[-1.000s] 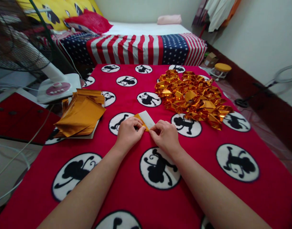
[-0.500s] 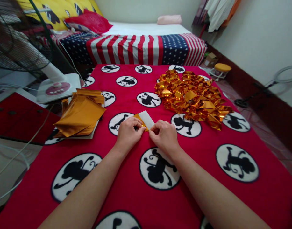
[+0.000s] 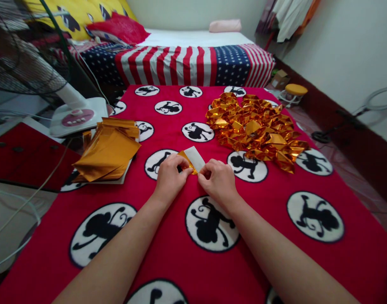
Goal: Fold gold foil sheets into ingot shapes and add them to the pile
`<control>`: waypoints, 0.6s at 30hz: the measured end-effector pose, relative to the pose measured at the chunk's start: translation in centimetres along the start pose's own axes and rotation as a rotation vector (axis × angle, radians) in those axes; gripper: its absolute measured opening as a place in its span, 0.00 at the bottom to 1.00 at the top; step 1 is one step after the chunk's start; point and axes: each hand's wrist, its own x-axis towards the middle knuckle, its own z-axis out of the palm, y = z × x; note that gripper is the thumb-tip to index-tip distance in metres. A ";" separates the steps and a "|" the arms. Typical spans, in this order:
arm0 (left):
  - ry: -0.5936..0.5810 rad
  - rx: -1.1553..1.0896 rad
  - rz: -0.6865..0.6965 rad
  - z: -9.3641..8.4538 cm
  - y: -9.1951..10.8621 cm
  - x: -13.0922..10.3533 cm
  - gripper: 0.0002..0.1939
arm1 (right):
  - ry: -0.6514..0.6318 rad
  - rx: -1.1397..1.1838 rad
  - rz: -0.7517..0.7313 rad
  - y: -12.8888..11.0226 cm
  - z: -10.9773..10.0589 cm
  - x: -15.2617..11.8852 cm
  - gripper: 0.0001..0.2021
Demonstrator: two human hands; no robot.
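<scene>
A sheet of gold foil paper [image 3: 195, 158], partly folded, lies between my hands with its pale underside showing beside a strip of gold. My left hand [image 3: 172, 172] is closed on its left part, thumb and fingers pinching the gold fold. On the near right corner, my right hand [image 3: 217, 177] pinches the same paper; its fingertips partly cover that corner. To the left is a loose stack of flat gold foil sheets [image 3: 106, 147]. Beyond my right hand spreads a heap of folded shiny gold foil pieces [image 3: 255, 128].
A red cloth [image 3: 259, 219] with monkey figures in white circles covers the surface. At the left stand a fan base [image 3: 77, 116] and a red-topped box [image 3: 25, 154], with cables. Behind are a bed [image 3: 187, 63] and, at right, a yellow stool [image 3: 295, 89].
Almost nothing differs. Both hands keep their grip on the paper; the whole view has shifted very slightly.
</scene>
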 end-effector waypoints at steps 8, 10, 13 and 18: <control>-0.067 0.027 0.012 0.3 -0.2 0.0 0.04 | 0.013 -0.002 -0.002 0.1 0.2 -0.1 0.07; -0.067 0.075 0.018 0.3 0.0 -0.1 0.03 | 0.019 -0.003 -0.004 0.1 0.2 -0.1 0.07; -0.055 0.146 0.010 0.4 0.3 -0.2 0.04 | 0.017 0.051 -0.011 0.4 0.0 -0.1 0.07; -0.055 0.169 -0.010 0.4 0.9 -0.4 0.05 | 0.033 0.308 0.055 1.8 -0.4 -0.1 0.03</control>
